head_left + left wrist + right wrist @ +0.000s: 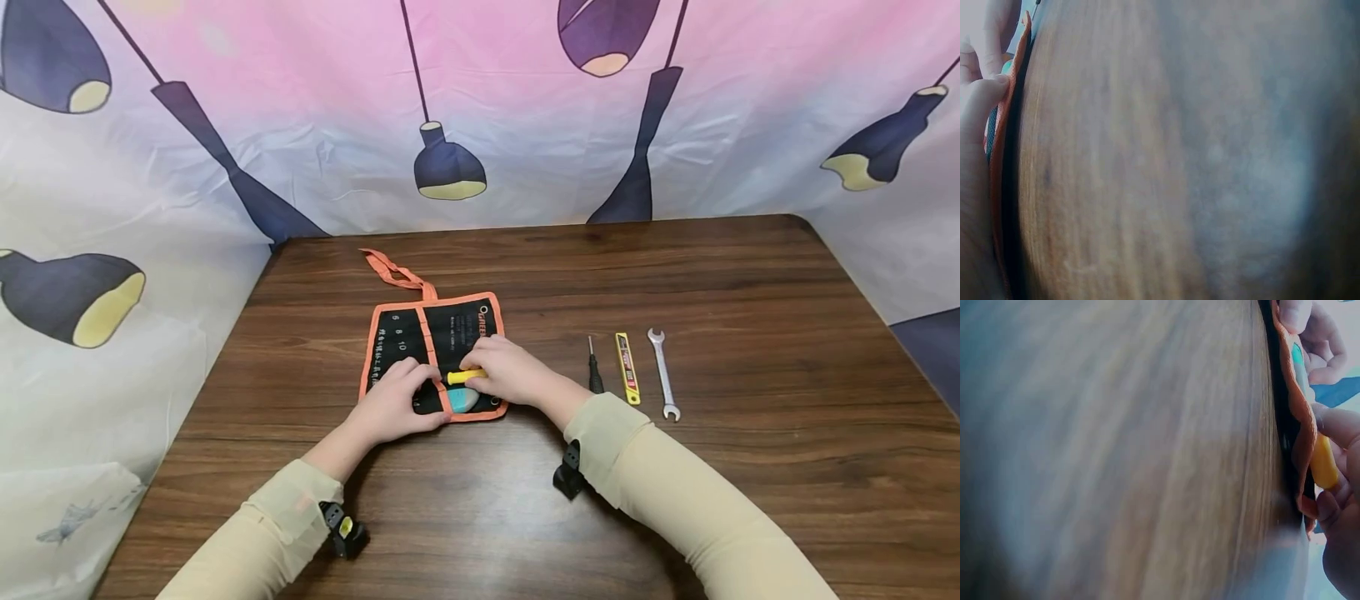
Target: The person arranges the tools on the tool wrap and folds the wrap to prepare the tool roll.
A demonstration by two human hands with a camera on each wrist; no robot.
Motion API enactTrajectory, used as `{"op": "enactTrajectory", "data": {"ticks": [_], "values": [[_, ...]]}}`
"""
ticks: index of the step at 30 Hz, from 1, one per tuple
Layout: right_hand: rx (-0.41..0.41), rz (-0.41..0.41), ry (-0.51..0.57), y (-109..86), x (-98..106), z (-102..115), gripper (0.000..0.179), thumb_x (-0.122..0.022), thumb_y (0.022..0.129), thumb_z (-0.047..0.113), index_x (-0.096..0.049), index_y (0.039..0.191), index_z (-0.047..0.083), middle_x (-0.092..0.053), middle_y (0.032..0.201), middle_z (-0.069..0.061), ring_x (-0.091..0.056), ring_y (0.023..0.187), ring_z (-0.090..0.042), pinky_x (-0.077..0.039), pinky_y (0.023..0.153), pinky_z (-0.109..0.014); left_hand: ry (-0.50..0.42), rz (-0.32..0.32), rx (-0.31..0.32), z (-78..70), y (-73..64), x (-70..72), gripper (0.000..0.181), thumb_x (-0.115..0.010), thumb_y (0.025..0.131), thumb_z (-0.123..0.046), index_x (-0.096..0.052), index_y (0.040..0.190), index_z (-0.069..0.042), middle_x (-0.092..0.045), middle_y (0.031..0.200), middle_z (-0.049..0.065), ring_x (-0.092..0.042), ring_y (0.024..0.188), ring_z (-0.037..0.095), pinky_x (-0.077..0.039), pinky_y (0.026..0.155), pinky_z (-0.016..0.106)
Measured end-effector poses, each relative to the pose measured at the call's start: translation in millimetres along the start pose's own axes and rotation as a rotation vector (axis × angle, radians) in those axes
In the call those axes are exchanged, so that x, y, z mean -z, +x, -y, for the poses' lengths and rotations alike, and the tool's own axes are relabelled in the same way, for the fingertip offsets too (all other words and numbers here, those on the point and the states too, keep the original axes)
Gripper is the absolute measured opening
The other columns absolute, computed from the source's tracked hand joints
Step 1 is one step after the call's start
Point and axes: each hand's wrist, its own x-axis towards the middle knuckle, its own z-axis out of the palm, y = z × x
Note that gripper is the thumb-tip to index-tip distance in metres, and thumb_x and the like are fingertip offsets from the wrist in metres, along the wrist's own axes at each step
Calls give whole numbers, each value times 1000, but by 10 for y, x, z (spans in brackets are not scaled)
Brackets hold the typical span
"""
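Observation:
A black tool pouch (390, 342) with orange trim lies unfolded on the table, an orange strap trailing from its far edge. My left hand (397, 402) grips the pouch by its near edge and middle orange band; in the left wrist view the thumb (988, 94) presses on the orange edging. Between the fingers of my right hand (506, 371) is a yellow-handled tool (465, 377), its dark end pointing left at the orange band. What kind of tool it is cannot be told. Just nearer, a teal-and-grey tool (462, 400) sits behind the band.
To the right lie a small black-handled screwdriver (595, 371), a yellow flat pack (627, 369) and a double open-ended wrench (664, 375), side by side. A curtain (360, 100) printed with lamps hangs behind the wooden table (750, 500).

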Motion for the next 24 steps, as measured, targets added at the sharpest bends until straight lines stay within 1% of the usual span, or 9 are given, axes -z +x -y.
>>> {"op": "enactTrajectory", "data": {"ticks": [6,9,13,15,20,24], "values": [[-15,-20,29,-113,58,-95,24,-67,88,25,-69,108,12,-58,97,1,-49,90,-15,-40,81,-30,2,5,10,0,-5,-5,45,-72,73,-50,-59,106,-21,-47,93,-4,-43,85,14,-41,74,33],[-39,-23,44,-191,99,-143,23,-67,88,25,-68,107,12,-57,96,2,-49,88,-15,-40,80,-31,4,7,8,-2,2,0,45,-73,73,-49,-59,106,-20,-47,93,-4,-43,85,14,-40,74,34],[-69,-32,69,-270,124,-196,17,-66,88,23,-68,102,13,-56,93,3,-48,86,-14,-41,79,-31,11,3,1,-9,9,10,46,-73,73,-49,-59,106,-20,-48,93,-4,-43,86,15,-40,75,34],[-80,-36,77,-286,124,-212,15,-66,89,22,-68,100,13,-56,92,4,-47,86,-14,-41,79,-31,13,-2,1,-9,12,13,46,-73,73,-49,-60,105,-20,-48,93,-3,-43,87,16,-40,75,34],[-76,-37,77,-281,122,-195,15,-64,90,20,-67,101,11,-56,88,4,-48,83,-13,-42,77,-31,10,-5,8,-8,8,9,46,-73,72,-50,-60,105,-20,-47,93,-3,-43,88,16,-40,76,34],[-73,-42,62,-264,118,-165,15,-64,90,19,-68,101,10,-58,90,3,-49,83,-13,-42,76,-30,7,-3,11,-8,-1,5,45,-73,73,-50,-60,105,-20,-46,93,-3,-43,88,15,-40,76,34]]}}
